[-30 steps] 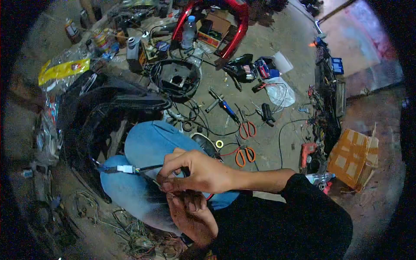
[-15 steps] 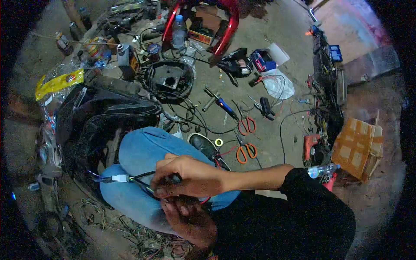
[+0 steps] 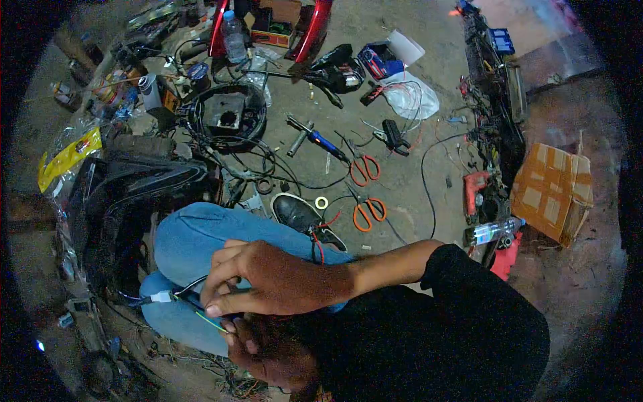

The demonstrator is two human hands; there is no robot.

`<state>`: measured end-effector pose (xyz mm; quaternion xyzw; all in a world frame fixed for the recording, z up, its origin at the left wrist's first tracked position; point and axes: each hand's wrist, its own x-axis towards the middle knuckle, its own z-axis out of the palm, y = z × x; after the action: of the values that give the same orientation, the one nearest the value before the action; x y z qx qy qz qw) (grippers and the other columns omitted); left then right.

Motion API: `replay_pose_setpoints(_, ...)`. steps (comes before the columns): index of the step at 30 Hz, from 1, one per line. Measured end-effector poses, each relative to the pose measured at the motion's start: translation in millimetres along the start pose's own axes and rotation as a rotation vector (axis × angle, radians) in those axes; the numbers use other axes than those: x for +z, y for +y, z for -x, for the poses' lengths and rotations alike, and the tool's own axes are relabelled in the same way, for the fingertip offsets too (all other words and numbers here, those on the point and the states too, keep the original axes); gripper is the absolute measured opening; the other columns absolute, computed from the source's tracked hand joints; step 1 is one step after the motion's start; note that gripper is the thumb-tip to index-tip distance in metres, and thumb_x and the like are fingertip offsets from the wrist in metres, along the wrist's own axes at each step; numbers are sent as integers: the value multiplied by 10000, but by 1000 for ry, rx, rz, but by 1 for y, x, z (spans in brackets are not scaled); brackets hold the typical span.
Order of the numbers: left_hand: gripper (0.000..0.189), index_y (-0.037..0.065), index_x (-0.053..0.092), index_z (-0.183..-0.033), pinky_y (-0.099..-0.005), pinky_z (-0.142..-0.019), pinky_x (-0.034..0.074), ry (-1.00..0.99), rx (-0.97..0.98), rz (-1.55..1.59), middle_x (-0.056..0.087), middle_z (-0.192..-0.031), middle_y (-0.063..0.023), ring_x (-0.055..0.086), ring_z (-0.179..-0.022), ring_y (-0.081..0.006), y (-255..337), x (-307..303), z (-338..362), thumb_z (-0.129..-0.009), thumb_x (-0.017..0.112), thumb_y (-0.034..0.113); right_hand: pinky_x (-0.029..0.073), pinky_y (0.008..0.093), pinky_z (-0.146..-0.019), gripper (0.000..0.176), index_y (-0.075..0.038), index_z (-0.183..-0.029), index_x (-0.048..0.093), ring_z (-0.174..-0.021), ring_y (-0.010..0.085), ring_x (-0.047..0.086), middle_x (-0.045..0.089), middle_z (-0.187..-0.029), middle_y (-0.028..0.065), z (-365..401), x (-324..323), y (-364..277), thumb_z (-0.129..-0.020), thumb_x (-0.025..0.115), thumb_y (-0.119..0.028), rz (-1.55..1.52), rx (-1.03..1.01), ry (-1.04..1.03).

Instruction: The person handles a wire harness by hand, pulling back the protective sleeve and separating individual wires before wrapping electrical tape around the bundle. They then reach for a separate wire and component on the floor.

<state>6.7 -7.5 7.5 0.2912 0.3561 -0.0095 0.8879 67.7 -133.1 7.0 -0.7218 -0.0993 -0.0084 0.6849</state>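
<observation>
My right hand (image 3: pixel 258 278) reaches in from the right, its fingers curled and thumb pressed in over a black cable (image 3: pixel 193 284). The cable runs from a white plug connector (image 3: pixel 161 297) resting over my jeans knee (image 3: pixel 194 231). Below, my left hand (image 3: pixel 268 352) is in shadow, with its fingertips closed on a thin yellow-green wire (image 3: pixel 210 321). This wire slants down from near the connector to those fingertips. The right hand partly covers the cable, and the rest of its length is hidden.
Two orange-handled scissors (image 3: pixel 369 213), a blue-handled soldering iron (image 3: pixel 327 145) and a tape roll (image 3: pixel 321 203) lie on the floor. A black plastic fairing (image 3: pixel 134 184) stands at left. A cardboard box (image 3: pixel 552 194) and plastic bottle (image 3: pixel 495 231) are at right.
The view has shifted, so floor things sit higher and further left. My hands have drawn slightly apart, and the yellow-green wire now shows stretched between them.
</observation>
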Motion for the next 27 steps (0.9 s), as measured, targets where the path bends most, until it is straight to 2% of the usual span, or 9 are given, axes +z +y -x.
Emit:
replay_pose_setpoints(3, 195, 73, 529, -951, -252, -572, 372, 21, 11, -133, 411, -672, 49, 422, -633, -87, 10, -6, 3, -973, 556, 265, 452, 310, -746, 223, -54, -1004, 724, -805, 157, 582, 640, -859, 47, 5, -19, -14, -911, 707, -256, 3, 110, 117)
replay_pose_setpoints(5, 198, 40, 536, -1062, -288, -682, 470, -159, 96, -240, 519, -812, -8, 521, -738, -152, 23, -34, -2, -1005, 496, 225, 457, 286, -750, 228, -50, -1043, 715, -842, 130, 590, 656, -896, 39, 12, -36, -8, -921, 705, -242, -48, 132, 243)
replay_pose_setpoints(7, 182, 39, 524, -1062, -306, -694, 493, -218, 128, -263, 550, -839, -32, 542, -745, -175, 24, -35, -1, -1020, 469, 207, 461, 270, -771, 234, -45, -1072, 705, -884, 110, 593, 670, -941, 33, 22, -53, 2, -932, 697, -231, -93, 202, 381)
replay_pose_setpoints(9, 156, 72, 492, -953, -304, -607, 443, -155, 111, -199, 504, -755, -21, 484, -653, -155, 28, -20, 4, -1020, 477, 212, 461, 262, -808, 238, -38, -1093, 696, -933, 99, 589, 682, -993, 30, 34, -67, 15, -945, 686, -224, -133, 318, 525)
replay_pose_setpoints(12, 254, 121, 445, -789, -301, -476, 368, -61, 88, -102, 437, -629, -5, 398, -515, -125, 32, 2, 11, -1019, 488, 218, 462, 267, -842, 226, -32, -1104, 687, -973, 105, 585, 684, -1028, 26, 53, -83, 38, -961, 661, -204, -144, 358, 637)
replay_pose_setpoints(18, 260, 119, 440, -780, -303, -472, 369, -130, 95, -131, 464, -641, -13, 424, -511, -135, 50, -9, 6, -1024, 477, 200, 465, 274, -841, 220, -21, -1097, 684, -929, 111, 597, 686, -1021, 25, 76, -86, 63, -966, 656, -196, 222, 509, 565)
replay_pose_setpoints(24, 255, 97, 473, -796, -304, -451, 368, -138, 135, -131, 455, -641, -8, 399, -483, -138, 64, -16, 4, -1032, 459, 190, 454, 251, -784, 216, -25, -1093, 686, -855, 95, 573, 679, -976, 15, 94, -110, 80, -965, 651, -194, 86, 429, 743)
replay_pose_setpoints(27, 229, 29, 551, -899, -324, -497, 454, -276, 182, -73, 516, -694, -30, 473, -524, -160, 78, -30, -5, -1035, 477, 198, 457, 248, -750, 220, -27, -1094, 687, -831, 85, 562, 672, -954, 6, 103, -151, 83, -973, 638, -205, 194, 441, 818)
